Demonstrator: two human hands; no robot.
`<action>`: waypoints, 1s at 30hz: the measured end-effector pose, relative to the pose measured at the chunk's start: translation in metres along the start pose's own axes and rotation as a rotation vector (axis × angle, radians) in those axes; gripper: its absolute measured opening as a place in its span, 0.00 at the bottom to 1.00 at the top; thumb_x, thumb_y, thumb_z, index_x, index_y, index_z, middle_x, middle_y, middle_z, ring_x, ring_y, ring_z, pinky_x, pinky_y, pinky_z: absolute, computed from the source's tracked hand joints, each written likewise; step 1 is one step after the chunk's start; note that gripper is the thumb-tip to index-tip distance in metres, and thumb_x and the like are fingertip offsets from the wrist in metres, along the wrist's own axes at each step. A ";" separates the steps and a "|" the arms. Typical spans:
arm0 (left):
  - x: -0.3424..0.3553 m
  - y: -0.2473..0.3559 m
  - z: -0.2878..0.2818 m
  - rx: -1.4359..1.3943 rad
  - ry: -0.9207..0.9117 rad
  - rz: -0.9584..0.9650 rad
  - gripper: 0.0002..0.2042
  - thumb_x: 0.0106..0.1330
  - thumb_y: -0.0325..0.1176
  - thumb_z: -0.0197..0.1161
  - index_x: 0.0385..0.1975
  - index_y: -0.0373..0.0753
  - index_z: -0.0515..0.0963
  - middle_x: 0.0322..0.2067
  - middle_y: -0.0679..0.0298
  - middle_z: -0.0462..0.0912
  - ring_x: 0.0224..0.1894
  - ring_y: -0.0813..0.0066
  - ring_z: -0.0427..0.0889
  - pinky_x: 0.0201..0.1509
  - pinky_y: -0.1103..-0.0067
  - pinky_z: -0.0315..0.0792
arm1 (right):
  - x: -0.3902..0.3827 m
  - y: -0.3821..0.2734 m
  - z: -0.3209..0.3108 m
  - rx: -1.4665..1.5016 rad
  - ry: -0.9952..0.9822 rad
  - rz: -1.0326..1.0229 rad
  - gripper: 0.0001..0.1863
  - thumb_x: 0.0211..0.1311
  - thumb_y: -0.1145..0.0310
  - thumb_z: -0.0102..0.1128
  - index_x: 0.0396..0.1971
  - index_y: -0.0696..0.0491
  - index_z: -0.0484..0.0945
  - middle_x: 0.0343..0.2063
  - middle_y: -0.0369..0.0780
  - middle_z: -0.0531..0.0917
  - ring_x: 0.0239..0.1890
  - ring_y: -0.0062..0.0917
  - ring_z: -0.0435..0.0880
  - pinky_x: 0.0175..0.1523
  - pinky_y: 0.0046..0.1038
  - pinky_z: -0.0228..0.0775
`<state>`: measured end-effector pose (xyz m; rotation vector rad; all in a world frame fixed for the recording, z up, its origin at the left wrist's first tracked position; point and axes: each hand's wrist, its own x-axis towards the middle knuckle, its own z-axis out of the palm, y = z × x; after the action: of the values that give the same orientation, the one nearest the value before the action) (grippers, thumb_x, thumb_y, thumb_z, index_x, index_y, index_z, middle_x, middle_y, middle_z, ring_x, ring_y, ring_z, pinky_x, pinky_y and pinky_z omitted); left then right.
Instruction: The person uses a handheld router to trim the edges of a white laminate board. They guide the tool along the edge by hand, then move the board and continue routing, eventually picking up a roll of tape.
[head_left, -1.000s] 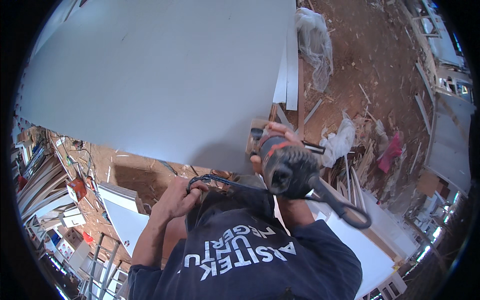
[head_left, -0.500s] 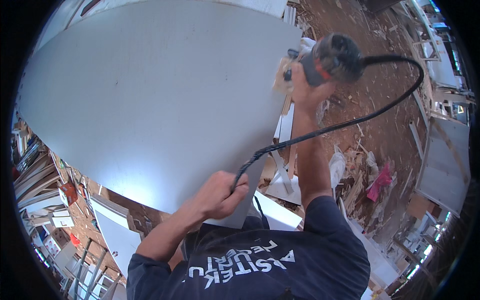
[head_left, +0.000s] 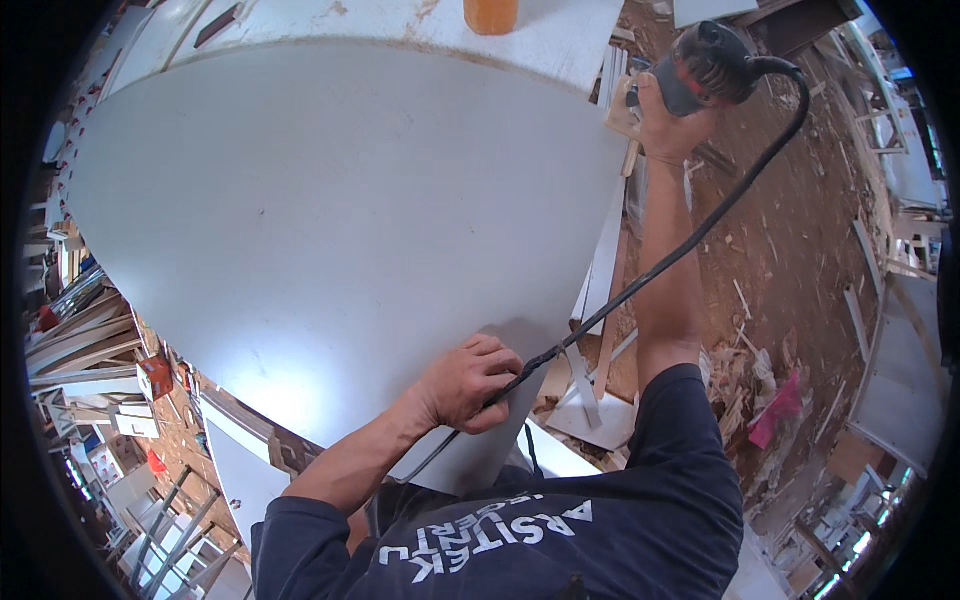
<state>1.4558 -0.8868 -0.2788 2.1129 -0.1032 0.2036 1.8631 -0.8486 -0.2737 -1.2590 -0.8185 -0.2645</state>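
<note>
My right hand (head_left: 677,122) is closed round the body of a trim router (head_left: 708,68), black with a red band. The router's pale wooden base (head_left: 624,108) is at the far right edge of a large white panel (head_left: 330,220); whether it touches the edge is hard to tell. From the router's back a thick black power cord (head_left: 690,245) loops down to my left hand (head_left: 472,385). That hand is closed round the cord, low over the near end of the panel. The router's bit is hidden.
An orange cylindrical container (head_left: 490,14) stands on the white surface beyond the panel. Wood strips (head_left: 600,270) and offcuts lie under the right edge. Shavings and a pink plastic scrap (head_left: 776,410) litter the brown floor. Stacked boards (head_left: 85,345) are at the left.
My right hand and the router have moved farther away and rightward along the panel's edge. My left hand has shifted slightly right and nearer, still on the cord, which hangs straighter.
</note>
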 end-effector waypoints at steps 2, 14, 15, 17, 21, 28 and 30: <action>-0.001 0.001 0.001 0.015 0.029 -0.002 0.15 0.44 0.32 0.65 0.35 0.40 0.80 0.42 0.60 0.80 0.45 0.56 0.79 0.54 0.64 0.71 | 0.013 0.004 0.002 -0.019 -0.023 -0.092 0.22 0.49 0.71 0.80 0.43 0.57 0.79 0.37 0.35 0.85 0.38 0.22 0.84 0.47 0.25 0.77; -0.033 0.005 0.015 0.174 0.305 0.064 0.12 0.46 0.34 0.66 0.30 0.36 0.79 0.43 0.56 0.80 0.51 0.53 0.77 0.61 0.60 0.70 | -0.030 -0.167 -0.074 -0.440 -0.047 -0.280 0.28 0.54 0.68 0.77 0.54 0.61 0.76 0.48 0.43 0.85 0.49 0.31 0.85 0.55 0.34 0.78; -0.054 0.015 0.018 0.243 0.402 0.031 0.11 0.46 0.34 0.66 0.29 0.36 0.79 0.44 0.56 0.80 0.52 0.53 0.77 0.62 0.60 0.69 | -0.053 -0.188 -0.076 -0.437 -0.070 -0.285 0.28 0.55 0.68 0.76 0.55 0.61 0.76 0.49 0.44 0.85 0.50 0.32 0.85 0.56 0.35 0.78; -0.094 0.032 0.020 0.367 0.556 -0.017 0.14 0.47 0.33 0.66 0.33 0.35 0.78 0.49 0.54 0.79 0.56 0.51 0.75 0.65 0.60 0.67 | -0.098 -0.239 -0.095 -0.493 -0.096 -0.326 0.28 0.57 0.68 0.75 0.56 0.62 0.75 0.50 0.45 0.84 0.51 0.34 0.85 0.57 0.36 0.78; -0.191 0.080 0.029 0.535 1.084 -0.502 0.30 0.56 0.34 0.64 0.60 0.32 0.67 0.65 0.43 0.64 0.70 0.46 0.62 0.73 0.57 0.58 | -0.194 -0.314 -0.122 -0.649 -0.202 -0.372 0.30 0.62 0.69 0.71 0.60 0.65 0.70 0.56 0.50 0.80 0.57 0.38 0.82 0.62 0.39 0.75; -0.214 0.069 0.038 -0.367 1.487 -1.070 0.39 0.71 0.38 0.58 0.75 0.29 0.47 0.74 0.36 0.51 0.76 0.50 0.53 0.76 0.64 0.56 | -0.327 -0.413 -0.076 -0.262 -0.336 -0.097 0.32 0.61 0.72 0.69 0.62 0.68 0.65 0.59 0.53 0.77 0.60 0.39 0.79 0.65 0.39 0.71; -0.252 0.076 0.034 -0.717 1.287 -0.927 0.33 0.70 0.37 0.58 0.72 0.30 0.56 0.68 0.39 0.63 0.71 0.53 0.63 0.73 0.68 0.60 | -0.356 -0.426 -0.064 -0.239 -0.364 0.000 0.34 0.58 0.72 0.73 0.60 0.69 0.67 0.58 0.53 0.78 0.57 0.37 0.81 0.62 0.38 0.75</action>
<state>1.1996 -0.9572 -0.2798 0.8566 1.3092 0.7591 1.3870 -1.1322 -0.2042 -1.5580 -1.1219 -0.1363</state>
